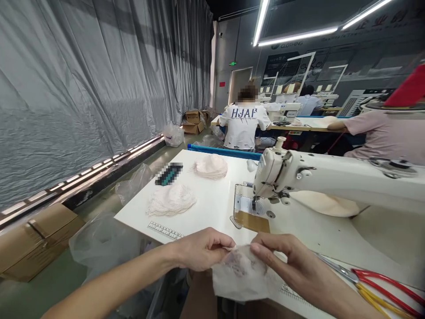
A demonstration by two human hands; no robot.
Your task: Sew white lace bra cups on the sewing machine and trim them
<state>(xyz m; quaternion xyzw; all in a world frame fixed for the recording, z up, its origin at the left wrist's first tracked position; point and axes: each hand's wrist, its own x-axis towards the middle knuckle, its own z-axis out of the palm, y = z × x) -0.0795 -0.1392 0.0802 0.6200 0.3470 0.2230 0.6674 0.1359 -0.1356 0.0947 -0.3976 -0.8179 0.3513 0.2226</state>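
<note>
- Left hand [210, 248]: pinches the upper left edge of a sheer white fabric piece [241, 277] between thumb and forefinger.
- Right hand [285, 254]: pinches the upper right part of the same fabric piece, thumb on the near face.
- Fabric piece: hangs between the two hands at the near edge of the white worktop [206, 204], its lower part loose; a darker, lace-like pattern shows in its middle.
- Sewing machine [318, 173]: stands on the right of the worktop, its head facing left; the presser foot [254, 204] is beyond the hands, apart from the fabric piece.
- Lace-edged stack [172, 200]: lies on the left of the worktop; a second pale stack [211, 167] lies farther back.
- Blurred dark object [168, 173]: lies near both stacks, at the left edge; its type cannot be determined.
- Ruler scale [164, 231]: runs along the near edge, left of the hands.
- Red-handled scissors [381, 283]: lie right of the right hand, beside yellow handles [372, 299].
- Cream fabric [325, 204]: lies behind the machine arm.
- Co-worker in a white T-shirt [245, 126]: sits ahead, back turned.
</note>
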